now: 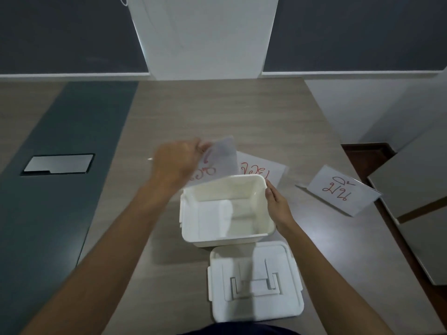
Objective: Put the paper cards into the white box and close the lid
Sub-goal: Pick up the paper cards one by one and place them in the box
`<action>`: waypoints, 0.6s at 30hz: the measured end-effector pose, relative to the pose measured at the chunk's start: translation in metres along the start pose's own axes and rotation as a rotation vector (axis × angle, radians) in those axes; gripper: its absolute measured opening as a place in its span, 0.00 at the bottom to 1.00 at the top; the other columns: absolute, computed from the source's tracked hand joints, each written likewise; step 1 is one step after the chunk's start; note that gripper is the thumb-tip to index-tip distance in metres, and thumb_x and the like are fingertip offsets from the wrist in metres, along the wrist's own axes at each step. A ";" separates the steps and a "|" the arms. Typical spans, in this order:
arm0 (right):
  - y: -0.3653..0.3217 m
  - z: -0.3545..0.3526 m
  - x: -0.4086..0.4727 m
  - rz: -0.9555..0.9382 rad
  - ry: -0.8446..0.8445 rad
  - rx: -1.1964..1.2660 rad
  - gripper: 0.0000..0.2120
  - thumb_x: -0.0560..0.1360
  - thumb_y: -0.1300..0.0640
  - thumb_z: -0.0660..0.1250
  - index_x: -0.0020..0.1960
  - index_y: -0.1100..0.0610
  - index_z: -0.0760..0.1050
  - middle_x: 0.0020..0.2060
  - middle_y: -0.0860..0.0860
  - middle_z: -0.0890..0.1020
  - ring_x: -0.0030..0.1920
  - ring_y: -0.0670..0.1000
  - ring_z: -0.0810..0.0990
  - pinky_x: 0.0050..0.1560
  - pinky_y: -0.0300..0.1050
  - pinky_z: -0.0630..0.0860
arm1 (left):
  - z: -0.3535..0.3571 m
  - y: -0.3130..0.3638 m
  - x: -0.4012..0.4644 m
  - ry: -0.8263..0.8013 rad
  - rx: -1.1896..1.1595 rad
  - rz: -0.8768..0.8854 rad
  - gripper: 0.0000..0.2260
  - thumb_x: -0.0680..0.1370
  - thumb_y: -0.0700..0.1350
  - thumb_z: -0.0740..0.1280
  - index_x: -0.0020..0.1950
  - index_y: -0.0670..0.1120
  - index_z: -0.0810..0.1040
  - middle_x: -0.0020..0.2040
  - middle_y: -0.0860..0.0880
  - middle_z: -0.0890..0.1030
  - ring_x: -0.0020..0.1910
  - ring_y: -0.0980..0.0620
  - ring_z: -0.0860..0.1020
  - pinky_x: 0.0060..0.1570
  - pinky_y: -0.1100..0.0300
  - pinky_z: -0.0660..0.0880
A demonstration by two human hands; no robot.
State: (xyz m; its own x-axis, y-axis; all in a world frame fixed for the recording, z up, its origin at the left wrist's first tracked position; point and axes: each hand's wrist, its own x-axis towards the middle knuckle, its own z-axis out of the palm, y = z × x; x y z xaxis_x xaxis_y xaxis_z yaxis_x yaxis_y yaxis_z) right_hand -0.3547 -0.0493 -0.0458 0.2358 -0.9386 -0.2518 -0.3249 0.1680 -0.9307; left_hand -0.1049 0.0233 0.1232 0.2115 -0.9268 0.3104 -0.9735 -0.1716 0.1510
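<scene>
The white box (188, 213) stands open in the middle of the table, with a pale card lying flat inside it (215, 218). My left hand (176, 160) holds a paper card with red writing (222, 158) tilted up just behind the box. Against the box's right wall rests my right hand (278, 206). A second card with red writing (261, 170) lies flat behind the box. A third card (341, 189) sits folded at the right. The white lid (256, 281), with its handle up, lies in front of the box.
The wooden table (217, 112) ends close to the third card at the right. A dark strip with a metal hatch (58, 163) runs along the left. Grey boards (416, 189) stand on the floor at the right.
</scene>
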 end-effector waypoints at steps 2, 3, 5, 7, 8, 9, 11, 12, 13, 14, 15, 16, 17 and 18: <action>0.001 -0.003 0.003 0.044 -0.046 0.103 0.18 0.84 0.54 0.54 0.71 0.42 0.71 0.70 0.46 0.74 0.70 0.49 0.72 0.71 0.52 0.69 | 0.021 0.021 -0.008 -0.069 0.025 0.094 0.24 0.80 0.60 0.49 0.48 0.44 0.77 0.43 0.39 0.83 0.42 0.37 0.80 0.35 0.54 0.64; 0.000 -0.003 0.005 0.070 -0.056 0.146 0.18 0.84 0.54 0.55 0.70 0.42 0.72 0.70 0.46 0.74 0.69 0.50 0.73 0.70 0.53 0.70 | 0.033 0.030 -0.014 -0.101 0.036 0.131 0.24 0.80 0.61 0.49 0.49 0.45 0.76 0.43 0.40 0.83 0.42 0.38 0.80 0.35 0.54 0.65; 0.001 -0.003 0.006 0.111 -0.053 0.205 0.18 0.84 0.55 0.56 0.70 0.43 0.73 0.71 0.47 0.74 0.68 0.52 0.74 0.69 0.55 0.72 | 0.057 0.042 -0.027 -0.169 0.066 0.175 0.25 0.80 0.62 0.49 0.50 0.46 0.77 0.43 0.43 0.84 0.41 0.40 0.81 0.34 0.56 0.65; 0.000 -0.002 0.006 0.119 -0.033 0.199 0.17 0.84 0.54 0.56 0.70 0.44 0.73 0.71 0.48 0.74 0.68 0.52 0.74 0.70 0.56 0.71 | 0.081 0.048 -0.041 -0.256 0.076 0.173 0.24 0.80 0.62 0.50 0.50 0.46 0.78 0.43 0.43 0.84 0.41 0.41 0.81 0.34 0.56 0.66; 0.001 -0.001 0.005 0.110 -0.025 0.184 0.17 0.84 0.54 0.56 0.70 0.44 0.73 0.70 0.48 0.74 0.69 0.52 0.73 0.70 0.56 0.70 | 0.093 0.049 -0.049 -0.300 0.068 0.167 0.24 0.80 0.61 0.51 0.50 0.46 0.78 0.43 0.42 0.84 0.41 0.41 0.82 0.35 0.55 0.68; -0.001 -0.001 0.004 0.098 -0.022 0.172 0.17 0.84 0.54 0.56 0.70 0.44 0.73 0.70 0.48 0.75 0.69 0.52 0.73 0.71 0.56 0.70 | 0.103 0.049 -0.056 -0.333 0.052 0.157 0.24 0.80 0.61 0.51 0.50 0.45 0.78 0.43 0.42 0.84 0.42 0.40 0.82 0.36 0.55 0.69; -0.001 0.000 0.003 0.081 -0.009 0.154 0.18 0.84 0.54 0.55 0.71 0.45 0.72 0.70 0.48 0.74 0.70 0.51 0.72 0.72 0.55 0.69 | 0.116 0.050 -0.074 -0.399 0.030 0.161 0.22 0.81 0.59 0.51 0.51 0.46 0.78 0.45 0.41 0.84 0.44 0.39 0.81 0.38 0.55 0.69; -0.002 0.001 0.003 0.076 -0.004 0.143 0.18 0.84 0.54 0.55 0.71 0.45 0.72 0.70 0.48 0.75 0.70 0.50 0.72 0.72 0.55 0.69 | 0.121 0.052 -0.082 -0.446 0.013 0.169 0.21 0.82 0.57 0.51 0.50 0.46 0.77 0.45 0.42 0.83 0.45 0.39 0.80 0.39 0.54 0.70; -0.003 0.001 0.002 0.074 0.000 0.134 0.18 0.84 0.55 0.55 0.71 0.46 0.72 0.70 0.47 0.75 0.70 0.50 0.72 0.72 0.54 0.69 | 0.124 0.053 -0.090 -0.512 -0.016 0.170 0.21 0.82 0.56 0.49 0.49 0.45 0.77 0.44 0.42 0.82 0.44 0.39 0.79 0.41 0.53 0.71; -0.003 0.001 0.001 0.068 0.003 0.128 0.18 0.84 0.55 0.54 0.71 0.46 0.72 0.70 0.47 0.75 0.69 0.49 0.72 0.71 0.53 0.69 | 0.125 0.055 -0.096 -0.592 -0.057 0.152 0.23 0.82 0.56 0.47 0.46 0.45 0.76 0.42 0.42 0.80 0.43 0.40 0.77 0.42 0.52 0.70; -0.003 0.001 -0.001 0.060 0.005 0.125 0.19 0.84 0.56 0.54 0.71 0.46 0.72 0.70 0.47 0.75 0.69 0.48 0.72 0.71 0.50 0.69 | 0.125 0.056 -0.099 -0.671 -0.103 0.123 0.24 0.82 0.58 0.45 0.43 0.45 0.74 0.40 0.43 0.78 0.41 0.40 0.75 0.42 0.52 0.69; -0.004 0.001 -0.002 0.049 0.007 0.120 0.19 0.84 0.56 0.54 0.72 0.46 0.72 0.70 0.47 0.75 0.68 0.47 0.72 0.70 0.47 0.69 | 0.126 0.057 -0.101 -0.726 -0.142 0.093 0.26 0.81 0.59 0.44 0.41 0.44 0.73 0.39 0.44 0.77 0.40 0.41 0.73 0.42 0.52 0.69; -0.004 0.001 -0.003 0.041 0.013 0.113 0.19 0.84 0.57 0.54 0.72 0.47 0.72 0.70 0.46 0.74 0.68 0.46 0.72 0.68 0.44 0.68 | 0.126 0.057 -0.100 -0.758 -0.173 0.069 0.28 0.80 0.60 0.43 0.41 0.43 0.73 0.39 0.45 0.78 0.39 0.41 0.73 0.42 0.52 0.69; -0.004 0.002 -0.003 0.032 0.019 0.108 0.19 0.84 0.57 0.54 0.72 0.48 0.71 0.70 0.46 0.74 0.68 0.45 0.71 0.67 0.41 0.67 | 0.129 0.055 -0.099 -0.786 -0.196 0.045 0.30 0.80 0.62 0.42 0.41 0.42 0.74 0.40 0.45 0.79 0.40 0.42 0.74 0.44 0.52 0.70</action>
State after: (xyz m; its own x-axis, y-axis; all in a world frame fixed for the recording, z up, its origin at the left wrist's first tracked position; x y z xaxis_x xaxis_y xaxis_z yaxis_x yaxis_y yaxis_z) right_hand -0.3526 -0.0467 -0.0416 0.2089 -0.9376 -0.2778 -0.2316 0.2285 -0.9456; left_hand -0.1908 0.0624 -0.0199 -0.0213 -0.9077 -0.4191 -0.9312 -0.1346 0.3387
